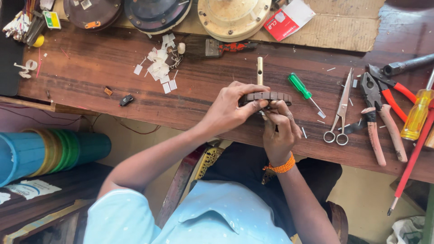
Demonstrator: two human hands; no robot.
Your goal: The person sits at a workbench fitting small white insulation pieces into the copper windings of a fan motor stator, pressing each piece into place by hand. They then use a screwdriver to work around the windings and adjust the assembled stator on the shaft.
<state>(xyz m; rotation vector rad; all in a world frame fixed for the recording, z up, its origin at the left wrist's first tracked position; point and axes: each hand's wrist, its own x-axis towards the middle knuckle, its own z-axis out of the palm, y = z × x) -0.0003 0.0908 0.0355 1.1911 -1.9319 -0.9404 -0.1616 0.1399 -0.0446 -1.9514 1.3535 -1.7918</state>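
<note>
I'm gripping the slotted ring (266, 96) edge-up with my left hand (228, 110), steadying it. My right hand (279, 131) is pinching narrow beneath, working its underside.

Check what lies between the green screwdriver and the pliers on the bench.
In the head view, the scissors lie between the green screwdriver and the pliers, blades pointing away from the person.

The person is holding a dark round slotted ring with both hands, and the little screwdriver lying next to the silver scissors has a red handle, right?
Not quite. The head view shows the small screwdriver beside the silver scissors has a green handle, not red. The rest holds: the left hand and right hand both grip the dark round slotted ring over the brown wooden bench.
</note>
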